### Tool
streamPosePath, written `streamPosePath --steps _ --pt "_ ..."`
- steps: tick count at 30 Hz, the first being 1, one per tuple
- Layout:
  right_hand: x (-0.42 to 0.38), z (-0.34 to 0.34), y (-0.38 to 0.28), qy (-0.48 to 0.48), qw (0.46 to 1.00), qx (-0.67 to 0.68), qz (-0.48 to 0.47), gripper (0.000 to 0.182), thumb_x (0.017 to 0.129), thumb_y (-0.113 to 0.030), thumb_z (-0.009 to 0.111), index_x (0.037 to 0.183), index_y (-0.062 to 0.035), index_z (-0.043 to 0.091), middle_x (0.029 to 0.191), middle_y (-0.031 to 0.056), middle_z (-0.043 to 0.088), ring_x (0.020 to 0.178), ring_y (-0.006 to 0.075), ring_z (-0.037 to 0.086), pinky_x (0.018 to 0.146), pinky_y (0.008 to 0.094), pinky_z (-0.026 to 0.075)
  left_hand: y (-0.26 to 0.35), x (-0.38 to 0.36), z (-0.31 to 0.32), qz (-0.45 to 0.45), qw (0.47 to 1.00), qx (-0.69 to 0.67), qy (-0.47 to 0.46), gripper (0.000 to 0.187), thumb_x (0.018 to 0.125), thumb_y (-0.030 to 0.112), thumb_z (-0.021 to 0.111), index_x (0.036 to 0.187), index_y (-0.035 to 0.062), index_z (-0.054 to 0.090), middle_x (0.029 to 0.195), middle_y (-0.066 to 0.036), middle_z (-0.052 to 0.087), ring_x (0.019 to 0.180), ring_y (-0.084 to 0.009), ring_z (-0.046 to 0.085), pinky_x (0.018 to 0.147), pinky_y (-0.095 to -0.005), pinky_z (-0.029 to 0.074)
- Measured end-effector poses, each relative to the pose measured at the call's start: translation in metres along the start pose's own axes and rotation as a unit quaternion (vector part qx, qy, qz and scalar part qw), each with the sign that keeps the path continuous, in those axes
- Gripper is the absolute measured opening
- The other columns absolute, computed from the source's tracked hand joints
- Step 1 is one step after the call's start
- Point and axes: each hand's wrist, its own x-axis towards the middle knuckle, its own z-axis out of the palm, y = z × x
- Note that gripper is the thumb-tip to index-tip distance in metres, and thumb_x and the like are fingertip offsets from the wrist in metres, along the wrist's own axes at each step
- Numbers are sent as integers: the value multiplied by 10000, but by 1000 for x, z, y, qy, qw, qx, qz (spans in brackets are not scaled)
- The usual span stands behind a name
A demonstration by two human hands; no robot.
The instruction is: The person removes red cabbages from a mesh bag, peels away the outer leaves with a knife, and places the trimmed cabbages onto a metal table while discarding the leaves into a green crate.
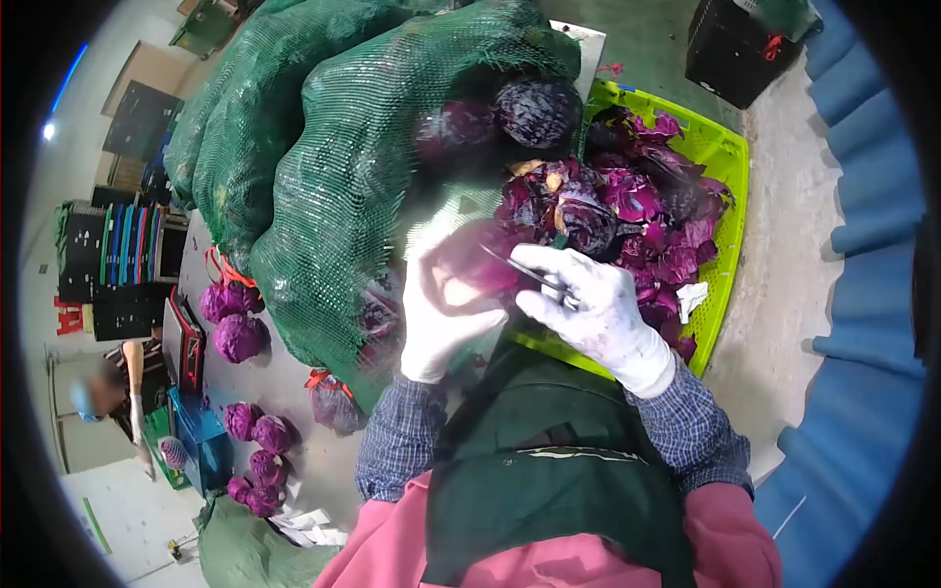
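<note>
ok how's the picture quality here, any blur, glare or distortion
All in head view: fisheye bending with black corners; the cabbage in the left hand looks hazy and blurred; the mesh bag shows a crisper weave; a bright light glares at far left.

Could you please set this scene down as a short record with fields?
Left hand: gloved left hand holding a purple cabbage
Right hand: gloved right hand gripping a small knife, its blade by the cabbage
Crate: yellow-green crate with loose purple leaves
Sacks: green mesh sacks, beyond the left hand
Table: several separate cabbages at left
Background: another person's arm, far left
</note>
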Motion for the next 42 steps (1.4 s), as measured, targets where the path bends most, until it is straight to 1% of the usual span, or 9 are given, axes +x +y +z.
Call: streamPosePath --steps 9,17,21,24,27,29,32,38,42 --pt "-9 1 22 -29 983 -139 -112 154 817 -88 726 883 -123 591 756 42 654 610 245 684 543 350 533 -1 -11 -4 -58 998 9 -6 1091 512 165 999 1418 -3 413 1376 -154 543 1281 -256 556 1105 -415 459" --pt "-38 -19 114 69 944 -104 307 169 917 -216 682 994 -70 644 681 83 690 498 200 659 515 347 533 -13 -11 -21 -107 961 -255 12 938 610 78 817 1455 1 418 1378 -150 570 1289 -334 559 1095 -465 469" --pt "-33 -4 115 75 945 -12 319 170 948 -212 665 973 -44 656 664 66 671 461 163 621 450 321 481 -19 -11 -21 -107 943 -311 -56 930 637 86 827 1471 18 419 1433 -199 533 1285 -382 559 1097 -518 470" --pt "-27 -4 93 65 837 357 411 161 994 -180 594 1039 -52 681 679 2 629 458 60 515 424 230 411 0 -1 -14 -51 955 -252 -150 904 697 130 862 1477 30 417 1451 -207 516 1274 -367 573 1082 -517 491" --pt "-32 -26 44 -111 655 686 297 777 888 -561 730 1440 -59 510 941 20 715 656 92 650 558 249 525 31 17 -8 -108 975 -126 -149 1116 547 190 979 1492 30 409 1489 -168 491 1368 -319 492 1128 -479 448" --pt "-35 -10 51 -98 735 613 273 864 875 -546 754 1504 -57 420 794 -7 642 545 74 582 488 221 457 39 26 -15 31 955 14 -293 1169 497 196 1016 1489 28 420 1503 -149 478 1415 -296 444 1149 -460 423" --pt "-32 4 59 -10 770 583 259 911 836 -513 812 1509 -53 406 731 -20 610 524 74 579 464 208 435 33 21 -17 59 982 92 -154 1224 492 190 1019 1520 46 370 1532 -171 459 1443 -307 418 1185 -454 361" --pt "-17 4 55 -4 878 435 200 311 857 -268 832 914 -1 682 741 19 678 545 93 597 461 242 441 10 -9 20 -67 988 -130 -43 1156 670 146 929 1596 68 242 1546 -124 404 1412 -255 428 1149 -423 400" --pt "-8 7 35 1 932 267 244 160 867 -104 792 974 -15 714 766 26 688 636 69 613 596 251 488 0 -2 12 -92 988 -122 8 1066 680 80 896 1563 62 301 1461 -112 495 1337 -241 503 1127 -401 426"
